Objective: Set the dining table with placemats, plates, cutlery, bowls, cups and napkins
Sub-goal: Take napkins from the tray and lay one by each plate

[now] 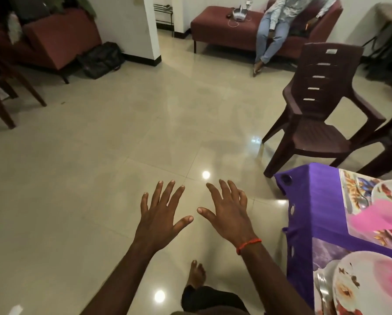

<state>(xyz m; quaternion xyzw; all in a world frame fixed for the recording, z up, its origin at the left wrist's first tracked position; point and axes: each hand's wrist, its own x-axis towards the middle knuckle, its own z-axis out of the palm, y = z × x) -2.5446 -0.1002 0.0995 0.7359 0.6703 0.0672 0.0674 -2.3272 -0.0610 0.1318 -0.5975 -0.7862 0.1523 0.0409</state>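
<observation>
Table (pixel 313 201) looks nearly set: placemats (pixel 349 189), plates (pixel 372 264), napkins (pixel 377 219), a fork (pixel 322 289); no bowls or cups visible. Your left hand (pixel 161 214) and right hand (pixel 229 214) are spread, empty.

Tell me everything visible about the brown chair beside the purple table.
The brown chair looks like moulded dark plastic, with armrests and a tall back cut by a row of horizontal slots, with a pale label near its top. It stands upright on the glossy tiled floor, legs splayed, seat bare, just beyond the far corner of the purple table. Whether its nearest leg touches the table is unclear.
</observation>
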